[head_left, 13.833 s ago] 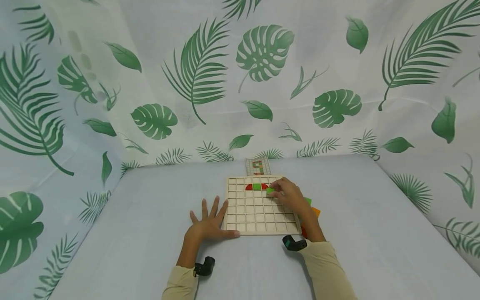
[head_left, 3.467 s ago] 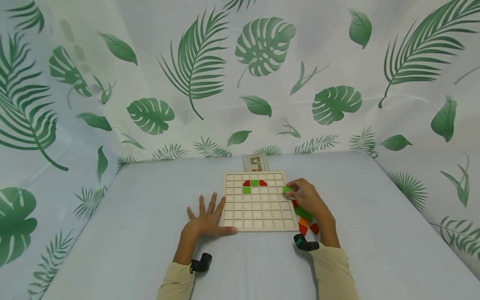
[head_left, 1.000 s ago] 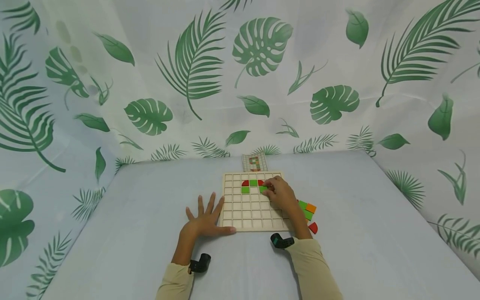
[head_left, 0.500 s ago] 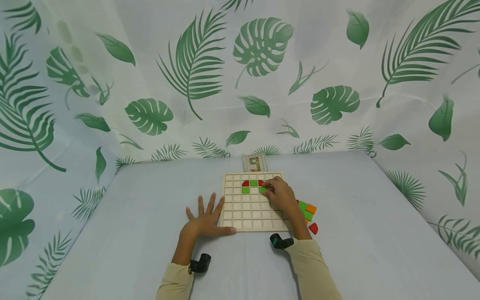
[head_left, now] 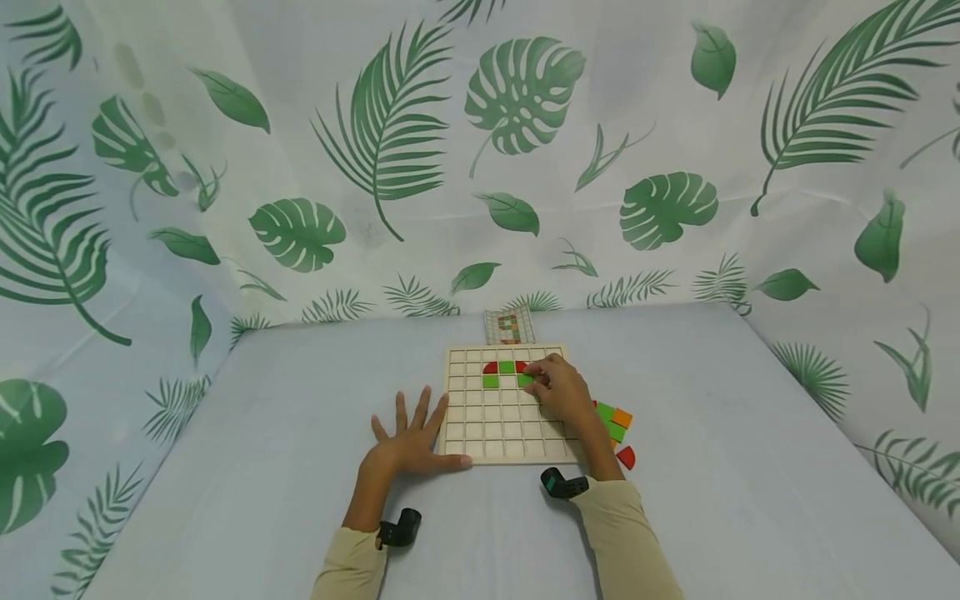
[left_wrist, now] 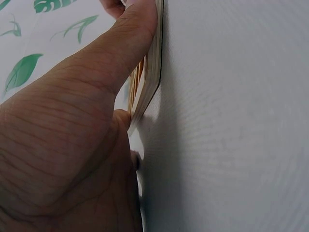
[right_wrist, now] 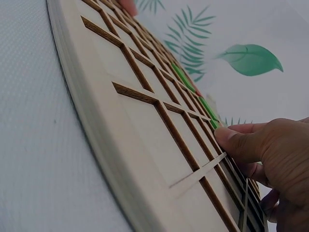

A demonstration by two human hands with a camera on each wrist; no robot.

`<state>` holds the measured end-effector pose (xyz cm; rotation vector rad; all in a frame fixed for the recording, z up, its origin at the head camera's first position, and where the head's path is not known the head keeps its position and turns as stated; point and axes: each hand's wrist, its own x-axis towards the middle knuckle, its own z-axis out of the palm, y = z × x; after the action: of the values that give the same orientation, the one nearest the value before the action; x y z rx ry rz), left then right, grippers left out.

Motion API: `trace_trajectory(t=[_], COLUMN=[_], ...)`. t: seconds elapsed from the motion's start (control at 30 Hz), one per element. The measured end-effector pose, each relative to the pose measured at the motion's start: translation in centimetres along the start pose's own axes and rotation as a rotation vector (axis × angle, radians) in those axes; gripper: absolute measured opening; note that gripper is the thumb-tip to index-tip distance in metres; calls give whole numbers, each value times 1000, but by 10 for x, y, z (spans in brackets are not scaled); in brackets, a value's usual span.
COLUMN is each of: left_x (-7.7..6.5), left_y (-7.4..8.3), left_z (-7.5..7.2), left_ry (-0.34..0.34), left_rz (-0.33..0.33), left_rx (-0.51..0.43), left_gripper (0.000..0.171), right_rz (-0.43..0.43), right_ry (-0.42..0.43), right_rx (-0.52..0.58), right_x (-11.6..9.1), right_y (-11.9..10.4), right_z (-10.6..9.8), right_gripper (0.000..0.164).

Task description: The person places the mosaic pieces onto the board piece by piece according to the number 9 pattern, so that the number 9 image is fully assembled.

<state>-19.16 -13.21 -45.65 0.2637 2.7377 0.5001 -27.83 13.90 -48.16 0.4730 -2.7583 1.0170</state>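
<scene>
A wooden grid board (head_left: pixel 510 450) lies on the table. In its upper part sit a green square tile (head_left: pixel 507 367) between two red quarter-round tiles, and a second green square tile (head_left: pixel 491 381) below the left red one. My right hand (head_left: pixel 564 393) pinches another green square tile (head_left: pixel 524 380) at the cell under the right red piece, its thumb and fingertips at the tile's right side. In the right wrist view the thumb (right_wrist: pixel 236 142) touches the green edge. My left hand (head_left: pixel 408 450) lies with spread fingers along the board's left edge, the thumb on its lower-left corner.
Several loose tiles lie right of the board, including an orange square (head_left: pixel 622 417), a green square (head_left: pixel 616 431) and a red quarter-round (head_left: pixel 626 457), partly behind the right forearm. A small pattern card (head_left: pixel 490 327) stands behind the board, before a leaf-print cloth (head_left: pixel 450 167).
Since 3.5 seconds ago my right hand has carried a green tile from the board's right edge leftward to under the right red piece. Over the last second it has barely moved. My left hand stays put.
</scene>
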Motion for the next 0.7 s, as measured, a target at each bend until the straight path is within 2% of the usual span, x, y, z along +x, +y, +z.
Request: trace_trajectory(t=[0.7], left_x=[-1], left_y=[1], left_z=[0], left_ry=[-2], left_rz=[12], left_rx=[-13], left_gripper=[110], right_rz=[15], right_ry=[-4], right_rx=[41], right_x=[-2], right_y=[-1], right_z=[-2], right_gripper=[22])
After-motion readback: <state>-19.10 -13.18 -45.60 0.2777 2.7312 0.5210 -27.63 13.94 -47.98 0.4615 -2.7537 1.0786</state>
